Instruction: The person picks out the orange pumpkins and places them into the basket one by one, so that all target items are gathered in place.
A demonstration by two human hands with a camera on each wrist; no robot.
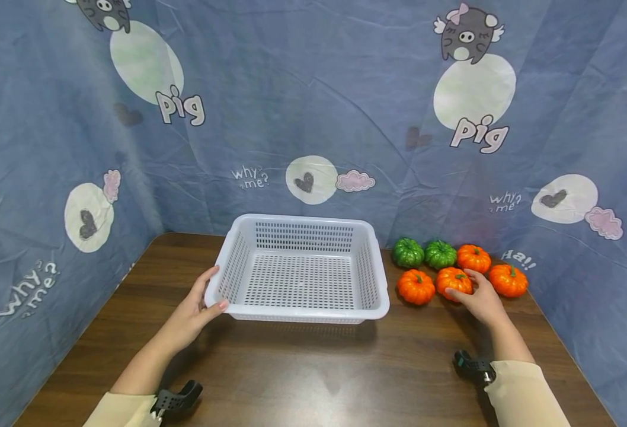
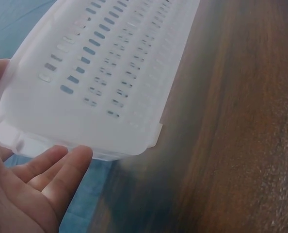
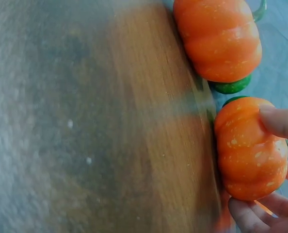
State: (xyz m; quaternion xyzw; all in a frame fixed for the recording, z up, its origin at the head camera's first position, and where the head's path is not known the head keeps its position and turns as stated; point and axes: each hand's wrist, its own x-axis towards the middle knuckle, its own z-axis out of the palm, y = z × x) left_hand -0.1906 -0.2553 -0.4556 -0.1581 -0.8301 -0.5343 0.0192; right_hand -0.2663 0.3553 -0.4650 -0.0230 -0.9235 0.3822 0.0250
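A white perforated plastic basket [image 1: 300, 281] stands on the wooden table, with nothing in it. At its near left corner my left hand [image 1: 193, 314] grips the rim, thumb over the top; in the left wrist view its fingers [image 2: 69, 179] lie against the basket's outside. On the right, my right hand [image 1: 482, 296] holds a small orange pumpkin [image 1: 452, 281] between thumb and fingers. The right wrist view shows the thumb on one side of this pumpkin [image 3: 250, 150] and fingertips on the other. It sits in the group, close to the table.
Another orange pumpkin [image 1: 416, 287] lies left of the held one. Behind are two green pumpkins [image 1: 408, 253] and an orange pumpkin [image 1: 473, 258]; one more orange pumpkin [image 1: 508, 280] is at the right. A blue printed cloth [image 1: 313, 107] hangs round the table [image 1: 313, 373].
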